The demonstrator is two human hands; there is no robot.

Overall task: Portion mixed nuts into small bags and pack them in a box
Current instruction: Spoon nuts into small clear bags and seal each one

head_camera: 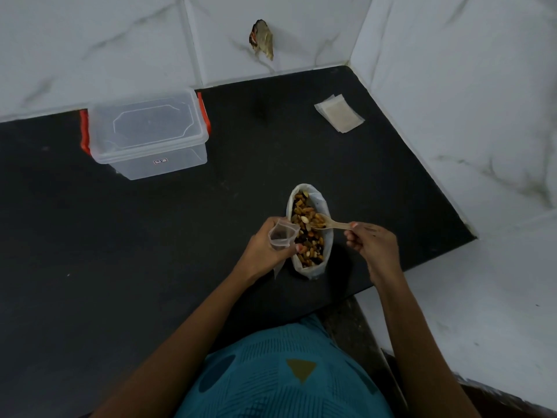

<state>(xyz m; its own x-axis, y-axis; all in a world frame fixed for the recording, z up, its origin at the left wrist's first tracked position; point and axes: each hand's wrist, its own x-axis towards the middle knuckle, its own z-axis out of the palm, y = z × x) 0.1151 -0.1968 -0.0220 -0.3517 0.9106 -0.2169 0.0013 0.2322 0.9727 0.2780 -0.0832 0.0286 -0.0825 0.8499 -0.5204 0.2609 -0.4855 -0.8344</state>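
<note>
Scooping stage: right hand [372,241] grips spoon [327,225] in nuts [307,233], left hand [265,251] pinches small bag [281,235] open (looks empty); box [147,132] lidded, nothing packed.

Black counter [150,236]: lidded clear box [147,132], open nut bag [310,230], stack of sm. bags [339,112].

Open bag of mixed nuts [309,233] stands upright, small empty bag [281,235] beside it, lidded clear box [147,134] well apart.
</note>
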